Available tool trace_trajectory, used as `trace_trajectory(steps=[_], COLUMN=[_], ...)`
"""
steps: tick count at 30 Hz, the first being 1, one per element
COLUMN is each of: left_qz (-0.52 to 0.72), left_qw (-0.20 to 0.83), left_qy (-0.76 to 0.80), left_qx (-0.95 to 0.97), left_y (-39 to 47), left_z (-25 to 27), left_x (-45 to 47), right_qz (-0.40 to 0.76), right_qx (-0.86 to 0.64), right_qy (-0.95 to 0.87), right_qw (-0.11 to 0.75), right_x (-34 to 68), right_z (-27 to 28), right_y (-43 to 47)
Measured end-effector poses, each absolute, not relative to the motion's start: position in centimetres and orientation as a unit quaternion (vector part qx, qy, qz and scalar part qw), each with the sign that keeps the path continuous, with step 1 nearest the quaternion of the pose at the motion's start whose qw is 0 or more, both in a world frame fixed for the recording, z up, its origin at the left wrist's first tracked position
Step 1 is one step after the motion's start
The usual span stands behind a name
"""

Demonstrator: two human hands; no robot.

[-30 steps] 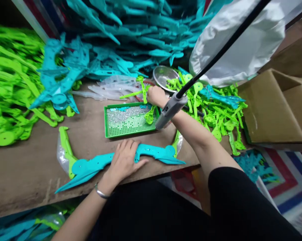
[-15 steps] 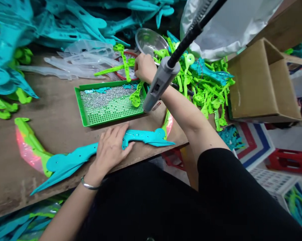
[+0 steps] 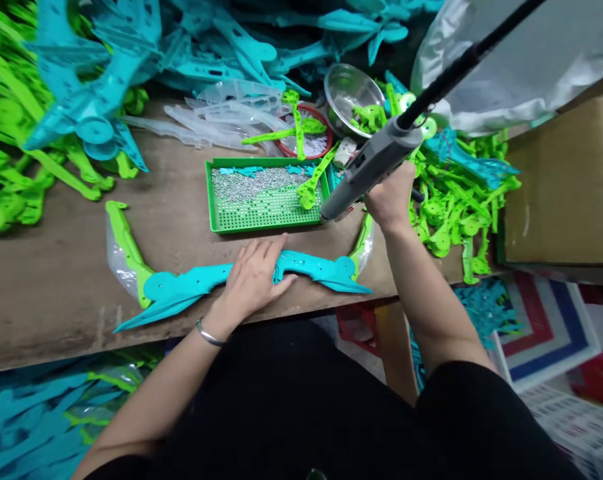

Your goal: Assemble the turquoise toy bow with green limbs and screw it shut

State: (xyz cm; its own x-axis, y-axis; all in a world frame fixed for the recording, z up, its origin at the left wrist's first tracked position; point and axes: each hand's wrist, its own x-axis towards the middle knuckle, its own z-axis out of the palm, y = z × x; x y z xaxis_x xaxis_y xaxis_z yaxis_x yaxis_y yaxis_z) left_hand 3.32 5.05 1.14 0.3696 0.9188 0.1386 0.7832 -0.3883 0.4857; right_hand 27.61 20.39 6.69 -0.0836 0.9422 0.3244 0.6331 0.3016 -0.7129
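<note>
My left hand lies flat, fingers stretched, over the middle of a turquoise plastic toy bow near the table's front edge. The bow has a lime-green curved arm at its left end and another lime-green arm at its right end, both with clear plastic pieces. My right hand is curled against the underside of a grey electric screwdriver, which slants down to the left. Its fingers are partly hidden behind the tool. The screwdriver's tip is by the right corner of a green perforated tray of screws.
Piled lime-green parts lie on the right, beside a cardboard box. Clear plastic pieces, a red basket and a metal bowl stand behind the tray. Turquoise parts are heaped at the back.
My right hand has drawn back from beside the red basket to the screwdriver, which now leans more to the right. My left hand stays on the bow. The view has shifted left.
</note>
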Motion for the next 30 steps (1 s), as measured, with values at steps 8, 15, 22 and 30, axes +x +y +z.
trace_trajectory(steps=[8,15,22,30], left_qz=[0.182,0.161,0.176,0.190], left_qw=[0.144,0.155,0.156,0.148], left_qy=[0.531,0.541,0.531,0.527], left_qx=[0.815,0.811,0.814,0.815], left_y=[3.7,2.7,2.8,2.7], left_z=[2.3,1.9,1.3,1.1], left_x=[2.4,1.1,0.9,1.0], right_qz=[0.343,0.229,0.219,0.159], right_qx=[-0.600,-0.664,-0.671,-0.649], right_qy=[-0.631,-0.645,-0.639,-0.679], right_qw=[0.352,0.303,0.306,0.303], right_x=[25.0,23.4,22.3,21.9], right_z=[5.1,3.4,3.3,2.6], right_y=[6.9,5.5,5.2,5.2])
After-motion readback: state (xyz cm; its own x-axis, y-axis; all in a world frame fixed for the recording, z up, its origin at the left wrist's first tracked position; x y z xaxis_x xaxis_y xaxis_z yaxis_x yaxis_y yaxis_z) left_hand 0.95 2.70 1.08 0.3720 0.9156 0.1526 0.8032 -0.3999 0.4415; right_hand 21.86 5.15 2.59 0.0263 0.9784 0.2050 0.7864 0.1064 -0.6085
